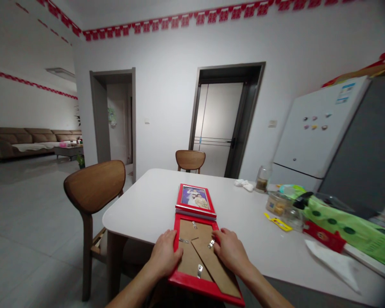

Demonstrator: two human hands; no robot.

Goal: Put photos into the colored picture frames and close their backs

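Observation:
A red picture frame [192, 280] lies face down at the table's near edge, its brown backing board [188, 229] facing up. Small metal clips [199, 271] sit around the board, and a brown stand leg [216, 269] slants across it. My left hand [165, 254] is closed around the frame's left edge, thumb on top. On the right side, my right hand [229, 248] has its fingers bent over the frame's edge, fingertips at the right clip [211, 244]. Just beyond lies a second red picture frame [196, 201], face up, showing a photo of people.
The white table [141, 205] carries a glass jar [262, 179], crumpled tissue [244, 185], a plastic tub [277, 203], a yellow tool [278, 222], a green bag [349, 226] and a white paper sheet [333, 262] on the right. Wooden chairs [96, 186] stand left and behind.

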